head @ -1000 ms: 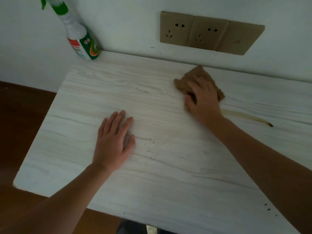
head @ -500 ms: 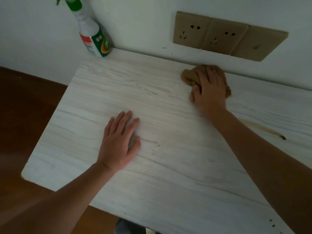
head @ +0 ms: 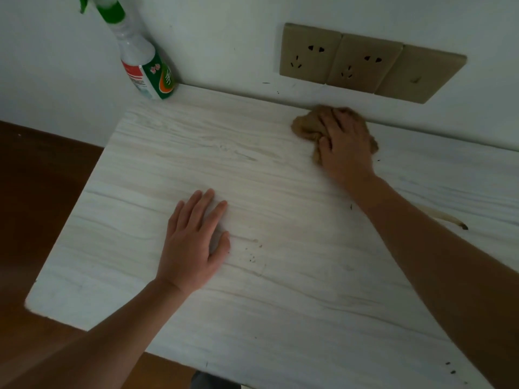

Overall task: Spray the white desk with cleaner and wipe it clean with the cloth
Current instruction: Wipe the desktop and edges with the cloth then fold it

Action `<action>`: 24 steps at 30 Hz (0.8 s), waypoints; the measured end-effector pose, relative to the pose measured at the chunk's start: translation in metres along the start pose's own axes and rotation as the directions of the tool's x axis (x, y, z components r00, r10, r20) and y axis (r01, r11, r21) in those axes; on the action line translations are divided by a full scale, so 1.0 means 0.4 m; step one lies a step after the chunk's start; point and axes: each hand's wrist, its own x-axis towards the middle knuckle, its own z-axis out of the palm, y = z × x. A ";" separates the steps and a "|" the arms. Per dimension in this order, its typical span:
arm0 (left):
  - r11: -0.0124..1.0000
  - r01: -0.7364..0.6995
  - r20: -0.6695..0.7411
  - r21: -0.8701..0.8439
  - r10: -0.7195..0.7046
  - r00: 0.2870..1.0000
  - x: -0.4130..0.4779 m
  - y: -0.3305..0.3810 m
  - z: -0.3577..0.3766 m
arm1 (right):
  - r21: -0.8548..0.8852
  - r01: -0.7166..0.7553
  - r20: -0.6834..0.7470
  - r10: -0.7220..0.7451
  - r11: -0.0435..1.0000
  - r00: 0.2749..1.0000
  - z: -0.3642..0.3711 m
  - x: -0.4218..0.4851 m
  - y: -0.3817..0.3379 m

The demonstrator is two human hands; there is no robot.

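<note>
Head view, right hand (head: 346,147) pressing fingers flat over bunched brown cloth (head: 304,127), at 1 o'clock on white desk (head: 280,304) against the wall, left hand (head: 191,248) released, palm flat at 8 o'clock, spray bottle (head: 146,68) at 11 o'clock corner, wall sockets (head: 362,63) above cloth.

Spray bottle (head: 146,71) back-left on desk (head: 280,304); cloth (head: 306,127) at back edge (seemingly touching wall (head: 224,37)), under right hand (head: 345,147).
</note>
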 end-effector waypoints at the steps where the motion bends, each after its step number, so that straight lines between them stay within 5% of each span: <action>1: 1.000 -0.001 -0.001 0.001 0.001 1.000 -0.001 0.000 0.000 | 0.007 -0.036 -0.009 0.036 0.999 0.999 0.008 -0.010 -0.038; 5: 1.000 -0.003 0.003 0.009 0.003 1.000 -0.002 0.002 -0.002 | 0.066 0.172 0.044 -0.175 0.983 0.984 0.050 -0.132 -0.174; 9: 1.000 0.002 0.014 0.007 -0.003 1.000 -0.001 0.004 -0.004 | 0.056 0.521 0.191 -0.522 0.852 0.832 0.040 -0.234 -0.149; 11: 1.000 0.001 0.009 0.002 -0.001 1.000 0.000 0.005 -0.004 | 0.006 0.563 0.232 -0.549 0.826 0.803 0.022 -0.202 -0.079; 17: 1.000 0.008 -0.008 0.001 -0.008 1.000 -0.003 0.004 -0.002 | -0.069 0.157 0.093 -0.150 0.985 0.984 -0.058 -0.065 0.140; 22: 1.000 0.005 -0.008 0.000 -0.005 1.000 -0.003 0.006 -0.002 | -0.043 -0.135 0.006 0.135 0.990 0.991 -0.068 -0.107 0.130; 24: 1.000 0.001 -0.011 0.003 -0.001 1.000 -0.002 0.006 -0.003 | -0.046 -0.148 0.013 0.149 0.988 0.989 -0.051 -0.165 0.088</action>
